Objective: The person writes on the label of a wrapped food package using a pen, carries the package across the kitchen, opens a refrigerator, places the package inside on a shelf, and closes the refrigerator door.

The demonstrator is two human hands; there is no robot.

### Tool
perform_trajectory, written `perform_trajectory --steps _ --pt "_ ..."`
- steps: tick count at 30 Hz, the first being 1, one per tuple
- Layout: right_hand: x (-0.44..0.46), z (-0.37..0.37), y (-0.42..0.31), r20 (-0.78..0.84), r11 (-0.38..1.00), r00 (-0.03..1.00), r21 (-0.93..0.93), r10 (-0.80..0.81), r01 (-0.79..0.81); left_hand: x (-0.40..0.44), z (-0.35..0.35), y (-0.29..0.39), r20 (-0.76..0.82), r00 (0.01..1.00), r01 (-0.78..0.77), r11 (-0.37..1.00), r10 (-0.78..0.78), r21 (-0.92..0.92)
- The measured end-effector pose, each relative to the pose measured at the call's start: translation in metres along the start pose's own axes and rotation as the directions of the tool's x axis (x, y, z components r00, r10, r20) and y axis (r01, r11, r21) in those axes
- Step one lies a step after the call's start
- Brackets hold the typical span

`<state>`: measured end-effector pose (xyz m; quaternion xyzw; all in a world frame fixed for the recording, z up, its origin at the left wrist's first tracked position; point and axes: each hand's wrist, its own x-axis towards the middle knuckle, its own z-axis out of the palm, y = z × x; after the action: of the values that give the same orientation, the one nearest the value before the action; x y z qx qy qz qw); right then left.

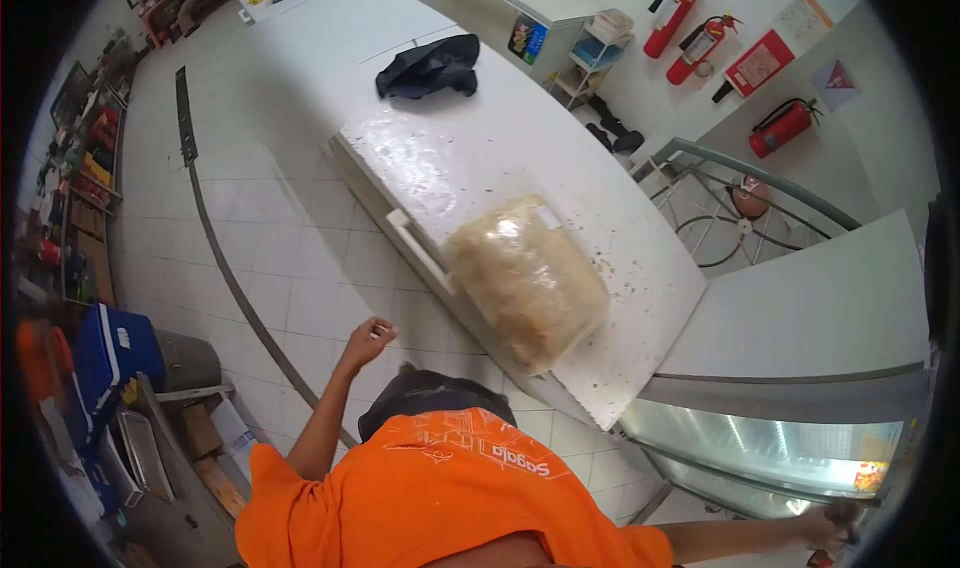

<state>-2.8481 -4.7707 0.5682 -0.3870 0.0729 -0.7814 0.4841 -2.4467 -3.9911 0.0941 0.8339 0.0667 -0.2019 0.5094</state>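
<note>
My left hand hangs over the tiled floor, apart from the white chest freezer. Its fingers are curled in, with a small pale spot among them that I cannot make out. Far to the lower right, my right hand reaches to the end of the glass-fronted display case; a dark thing is beside it, and its fingers are blurred. On the freezer lid lies a bulky clear plastic bag packed with tan material. Farther along the white top lies a crumpled black plastic bag.
Crumbs and wet patches mark the freezer lid around the packed bag. Red fire extinguishers hang on the right wall, above a metal-framed stand. A blue cooler box and a grey bin stand at left. A dark strip crosses the floor.
</note>
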Motion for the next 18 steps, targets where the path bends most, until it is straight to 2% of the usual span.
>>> perform_trajectory --steps 2,3,4,5,6,7,9,11,13,15,16,18 --pt "-0.165 0.018 0.08 0.138 0.886 0.958 -0.432 0.252 -0.171 -0.003 -0.016 0.002 0.102 0.963 0.259 0.963 -0.251 -0.078" --pt "-0.243 0.055 0.105 -0.082 0.447 0.946 -0.866 0.315 -0.224 0.008 -0.02 -0.003 0.102 0.961 0.264 0.962 -0.256 -0.07" --pt "-0.294 0.037 0.135 0.141 0.683 0.8 -0.618 0.583 -0.388 0.026 -0.02 -0.012 0.111 0.987 0.13 0.986 -0.118 -0.107" --pt "-0.354 0.049 0.168 -0.13 0.572 0.747 -0.562 0.653 -0.597 0.045 -0.024 -0.014 0.11 0.994 -0.012 0.989 0.028 -0.146" --pt "-0.406 0.059 0.183 -0.048 0.474 0.629 -0.613 0.776 -0.632 0.062 -0.029 -0.007 0.105 0.99 -0.086 0.993 0.095 -0.086" --pt "-0.443 0.047 0.214 -0.067 0.366 0.523 -0.638 0.85 -0.678 0.081 -0.033 0.005 0.096 0.983 -0.157 0.987 0.16 -0.03" --pt "-0.525 0.094 0.226 -0.063 0.176 0.256 -0.569 0.965 -0.803 0.104 -0.051 0.054 0.121 0.967 -0.209 0.97 0.224 -0.126" --pt "-0.584 0.154 0.23 0.056 0.095 0.079 -0.728 0.995 -0.679 0.132 -0.055 0.062 0.069 0.962 -0.253 0.959 0.263 -0.13" --pt "-0.625 0.193 0.264 0.102 0.104 0.039 -0.759 0.994 -0.643 0.163 -0.071 0.081 0.017 0.944 -0.325 0.939 0.329 -0.11" --pt "-0.659 0.234 0.3 0.191 0.085 -0.098 -0.763 0.977 -0.641 0.169 -0.084 0.091 0.05 0.963 -0.256 0.954 0.266 -0.156" --pt "-0.677 0.248 0.327 0.215 0.092 -0.105 -0.74 0.971 -0.666 0.177 -0.093 0.093 0.017 0.964 -0.261 0.955 0.266 -0.14" --pt "-0.721 0.278 0.381 0.237 0.07 -0.154 -0.729 0.959 -0.681 0.187 -0.109 0.09 0.11 0.96 -0.24 0.958 0.258 -0.157"
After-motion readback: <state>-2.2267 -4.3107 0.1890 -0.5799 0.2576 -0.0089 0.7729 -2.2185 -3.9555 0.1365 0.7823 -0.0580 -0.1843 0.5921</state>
